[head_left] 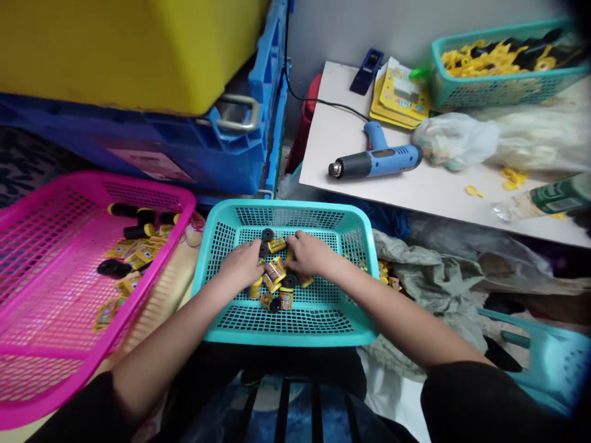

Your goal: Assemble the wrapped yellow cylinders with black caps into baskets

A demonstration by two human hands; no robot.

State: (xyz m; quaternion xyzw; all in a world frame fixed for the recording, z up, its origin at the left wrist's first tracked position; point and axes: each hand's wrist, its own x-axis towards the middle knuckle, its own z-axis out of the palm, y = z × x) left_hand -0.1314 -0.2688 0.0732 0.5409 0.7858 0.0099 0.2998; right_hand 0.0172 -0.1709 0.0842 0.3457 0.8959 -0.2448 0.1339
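Observation:
A turquoise basket (295,335) rests in front of me with a small heap of little yellow printed bottles (276,269) with black ends inside it. My left hand (242,266) reaches in at the heap's left side, fingers curled together; whatever is under them is hidden. From the right, my right hand (308,253) has its fingers bent around a small yellow bottle (289,255), partly covered by the fingertips. Between the hands lie more bottles and a round black part (290,282), some pieces tipped on their sides.
At left, a pink basket (184,212) holds yellow cards and black-and-yellow bottles. Blue crates (184,160) stand behind. A blue heat gun (376,161) lies on the white table (318,141), near yellow cards (399,92) and a teal basket (508,92) of yellow parts.

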